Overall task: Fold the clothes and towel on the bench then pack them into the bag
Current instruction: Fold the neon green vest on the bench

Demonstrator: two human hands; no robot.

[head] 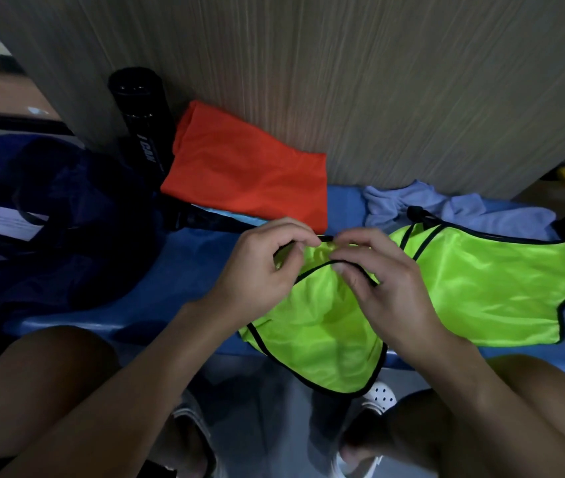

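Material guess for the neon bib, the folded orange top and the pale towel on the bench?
The neon bib looks like thin slick synthetic, likely polyester: glossy sheen, fine wrinkles, black bound edges. The orange top seems a matte light fabric, fibre unclear: no shine, flat folds. The pale towel looks like soft terry or microfibre: dull, bunched in thick lumps.

On the bench [184, 267] I see the bag [49, 219] left, folded cloth [250, 174] far centre, bib [481, 288] near right (overhanging the near edge), towel [464, 208] behind it.
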